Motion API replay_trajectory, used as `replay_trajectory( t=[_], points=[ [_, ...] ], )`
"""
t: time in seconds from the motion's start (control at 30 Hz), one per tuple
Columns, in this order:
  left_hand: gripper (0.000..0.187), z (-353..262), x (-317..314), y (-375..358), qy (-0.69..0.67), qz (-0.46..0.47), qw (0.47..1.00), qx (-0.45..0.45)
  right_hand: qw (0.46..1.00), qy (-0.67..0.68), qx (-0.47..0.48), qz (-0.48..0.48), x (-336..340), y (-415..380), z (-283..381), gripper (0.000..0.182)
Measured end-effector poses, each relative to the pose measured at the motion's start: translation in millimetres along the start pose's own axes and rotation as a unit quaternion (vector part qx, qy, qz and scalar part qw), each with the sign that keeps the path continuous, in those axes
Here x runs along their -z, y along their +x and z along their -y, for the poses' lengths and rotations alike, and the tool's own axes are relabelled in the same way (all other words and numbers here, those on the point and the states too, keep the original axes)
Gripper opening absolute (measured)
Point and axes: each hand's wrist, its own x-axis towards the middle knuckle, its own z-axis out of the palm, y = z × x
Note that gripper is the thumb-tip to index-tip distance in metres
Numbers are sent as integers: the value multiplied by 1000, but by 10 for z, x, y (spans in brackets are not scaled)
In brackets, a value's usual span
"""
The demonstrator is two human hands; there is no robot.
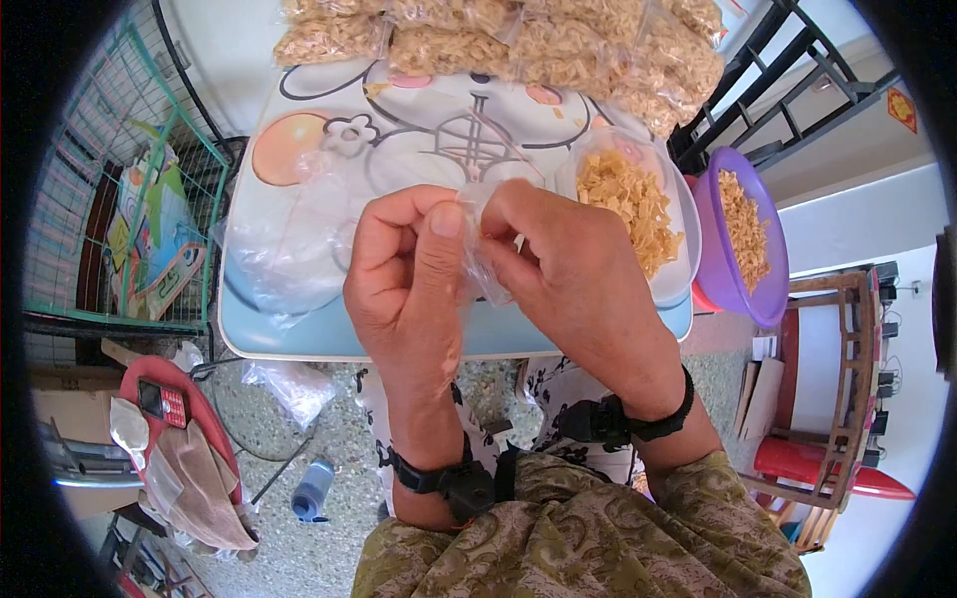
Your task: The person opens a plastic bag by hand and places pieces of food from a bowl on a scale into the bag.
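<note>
Over the near part of a cartoon-printed table (pixel 399 154), my left hand (pixel 411 274) pinches a thin clear plastic bag (pixel 480 267) between thumb and bent fingers. From the other side, the curled fingers of my right hand (pixel 583 264) grip the same bag. It looks empty and crumpled; part of it is hidden by my fingers. More loose clear bags (pixel 284 244) lie on the table left of my left hand. Just beyond my right hand, yellowish flat chips (pixel 630 204) sit in a clear-white container (pixel 686 224).
Several bags packed with chips (pixel 449 52) line the table's far edge. A purple basin (pixel 773 284) holding more chips stands right of the table. At left are a green wire cage (pixel 150 321) and a red stool (pixel 150 374) with a phone and cloth. A blue bottle (pixel 313 488) is on the floor.
</note>
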Motion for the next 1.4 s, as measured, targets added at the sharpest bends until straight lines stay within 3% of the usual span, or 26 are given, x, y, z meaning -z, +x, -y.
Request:
replay_trajectory(
  t=[0.1,0.17,0.4,0.47,0.6,0.67,0.77,1.2,1.4],
  points=[
    [14,26,0,7,-5,-7,1000,-5,998,-35,28,53,20,-13,-48,12],
    [14,43,7,20,3,-10,1000,-16,987,-35,97,123,41,-15,-73,13],
    [15,52,12,30,-15,-35,999,-5,987,-46,140,67,119,-82,-83,30],
    [16,62,10,34,-22,-29,999,-6,990,28,131,42,251,-103,-125,27],
    [16,80,9,44,-13,-47,999,0,986,-96,108,-90,635,-134,-394,17],
    [16,85,-6,45,-14,-44,999,-2,994,-51,-33,-90,764,-183,-502,16],
    [15,93,-24,39,-25,-43,999,8,992,-83,-57,-75,829,-165,-716,19],
    [14,153,-77,49,10,-52,999,3,989,-139,-51,-23,580,39,-1013,25],
    [14,125,-63,57,14,-54,998,-3,992,-50,-71,-87,599,0,-1057,17]
  ],
)
